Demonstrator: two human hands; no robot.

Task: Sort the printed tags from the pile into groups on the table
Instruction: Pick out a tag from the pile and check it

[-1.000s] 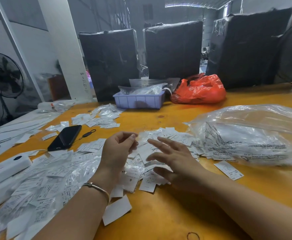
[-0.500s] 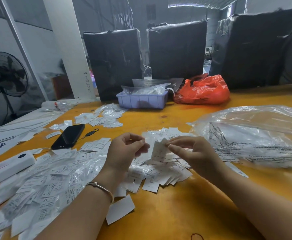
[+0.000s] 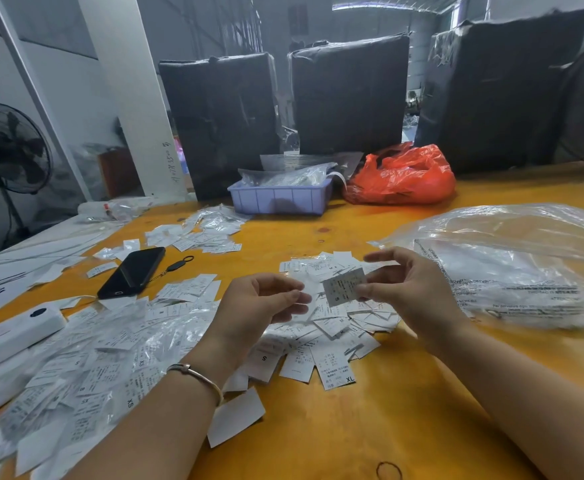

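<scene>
Orange board makes the table, and its bare stretch runs from the near edge up between the forearms and on toward the far side. Both hands hang just above the pile of printed tags at the middle. The right hand pinches one tag by its right edge between thumb and fingers, with an S showing at its lower corner. The left hand is loosely curled and holds nothing, its fingertips near the tag but apart from it. Left of the pile a wide spread of tags, many in clear sleeves, reaches the table's left edge. One phone lies beyond it, and a smaller group of tags lies farther back. A big clear bag crowds the right side. At the far edge stand one lilac bin and one red bag, with three black-wrapped bales behind them. One fan stands at the left by a white pillar.
</scene>
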